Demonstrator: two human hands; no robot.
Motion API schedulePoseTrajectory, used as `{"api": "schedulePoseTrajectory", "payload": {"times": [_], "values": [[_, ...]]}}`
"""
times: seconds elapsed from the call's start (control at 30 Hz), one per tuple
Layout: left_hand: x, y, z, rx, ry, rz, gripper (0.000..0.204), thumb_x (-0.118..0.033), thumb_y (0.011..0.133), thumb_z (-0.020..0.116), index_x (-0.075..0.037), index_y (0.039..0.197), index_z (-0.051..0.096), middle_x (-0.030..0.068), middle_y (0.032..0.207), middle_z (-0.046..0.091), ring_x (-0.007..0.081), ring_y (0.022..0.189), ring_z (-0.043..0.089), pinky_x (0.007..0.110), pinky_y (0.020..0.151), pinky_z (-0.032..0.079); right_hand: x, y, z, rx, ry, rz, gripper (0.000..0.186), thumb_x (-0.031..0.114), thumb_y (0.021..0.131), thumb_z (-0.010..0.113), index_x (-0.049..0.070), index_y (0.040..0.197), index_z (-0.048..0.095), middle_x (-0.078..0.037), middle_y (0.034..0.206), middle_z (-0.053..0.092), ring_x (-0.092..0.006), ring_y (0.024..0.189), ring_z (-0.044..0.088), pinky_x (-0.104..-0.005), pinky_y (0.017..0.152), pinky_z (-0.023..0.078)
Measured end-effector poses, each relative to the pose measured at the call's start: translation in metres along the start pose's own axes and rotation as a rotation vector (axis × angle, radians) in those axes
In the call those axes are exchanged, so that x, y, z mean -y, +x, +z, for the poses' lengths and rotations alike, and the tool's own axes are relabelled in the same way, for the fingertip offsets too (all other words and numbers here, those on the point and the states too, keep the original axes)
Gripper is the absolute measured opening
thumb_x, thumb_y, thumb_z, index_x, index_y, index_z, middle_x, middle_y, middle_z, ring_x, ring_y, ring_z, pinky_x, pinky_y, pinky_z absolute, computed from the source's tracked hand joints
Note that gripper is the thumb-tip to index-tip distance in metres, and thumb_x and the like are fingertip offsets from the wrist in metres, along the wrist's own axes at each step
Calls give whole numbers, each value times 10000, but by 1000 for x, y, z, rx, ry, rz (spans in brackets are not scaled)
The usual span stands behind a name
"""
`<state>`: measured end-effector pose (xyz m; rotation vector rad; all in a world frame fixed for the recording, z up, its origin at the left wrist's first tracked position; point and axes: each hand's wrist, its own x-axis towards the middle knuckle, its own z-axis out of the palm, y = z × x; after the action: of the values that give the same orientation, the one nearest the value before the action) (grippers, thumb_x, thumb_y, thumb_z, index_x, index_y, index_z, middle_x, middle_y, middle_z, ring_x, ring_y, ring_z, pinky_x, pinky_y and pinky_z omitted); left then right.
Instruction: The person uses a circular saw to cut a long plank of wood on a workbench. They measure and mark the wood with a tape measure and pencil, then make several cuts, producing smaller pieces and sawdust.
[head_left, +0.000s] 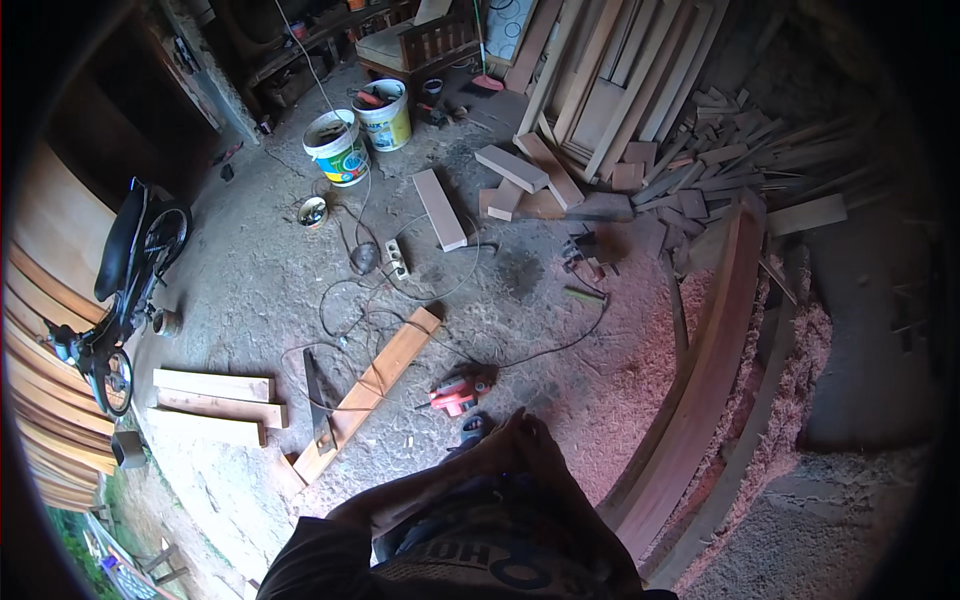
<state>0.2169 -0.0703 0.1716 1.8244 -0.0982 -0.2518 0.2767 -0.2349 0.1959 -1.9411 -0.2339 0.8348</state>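
My left hand [498, 441] and my right hand [535, 432] are close together in front of my body, above the floor. They overlap in shadow, so their fingers cannot be made out, nor anything between them. Just beyond them a red corded power tool [458, 396], shaped like a hand planer, lies on the floor. My foot [475, 428] shows beneath my hands. Left of the tool a long brown board [372, 388] lies slantwise, with a handsaw [318, 402] against its left side and a cord across it.
Three short planks [215, 408] lie at left, near a motorcycle [135, 265]. A power strip [397, 258] sits among looping cords, with buckets [382, 118] farther back. Wood offcuts [715, 165] pile up at far right. A long thick beam [705, 395] rises beside wood shavings [790, 375].
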Motion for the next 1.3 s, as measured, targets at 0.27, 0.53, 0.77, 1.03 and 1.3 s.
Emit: {"api": "schedulePoseTrajectory", "payload": {"times": [0.27,0.53,0.77,1.03,1.3], "values": [[57,-25,-81,-284,-76,-496,998,-420,874,824,2,1592,274,272,1486,525,380,1356,549,464,1102,471,13,185,-29,-50,620,402,293,259,967,697,94,1184,591,-67,1034,688,-207,895,722,-399,667,648],[111,-191,6,-399,13,-1406,798,-466,830,838,60,1365,566,317,1217,680,395,1118,699,478,919,578,-85,471,-55,-53,337,505,476,377,966,708,101,1308,528,-58,1111,672,-207,924,720,-429,692,644],[59,-67,10,-645,-592,-1838,735,-439,869,790,50,1370,566,292,1205,678,367,1091,688,459,908,575,-218,710,-50,-78,-525,226,516,352,1003,582,37,1378,418,-244,1037,708,-460,873,714,-561,783,590],[44,13,-5,-690,-723,-1973,663,-408,914,736,38,1376,567,263,1193,676,335,1059,676,438,895,571,-274,830,-43,153,-725,228,494,267,962,628,38,1312,364,-331,1018,670,-490,941,701,-559,802,578],[34,39,-13,-721,-744,-2038,594,-376,959,682,26,1381,567,233,1180,674,302,1027,664,417,882,568,-236,869,-95,371,-1161,-10,280,284,932,679,50,1084,661,-185,1073,720,-394,959,726,-506,770,597]]}}
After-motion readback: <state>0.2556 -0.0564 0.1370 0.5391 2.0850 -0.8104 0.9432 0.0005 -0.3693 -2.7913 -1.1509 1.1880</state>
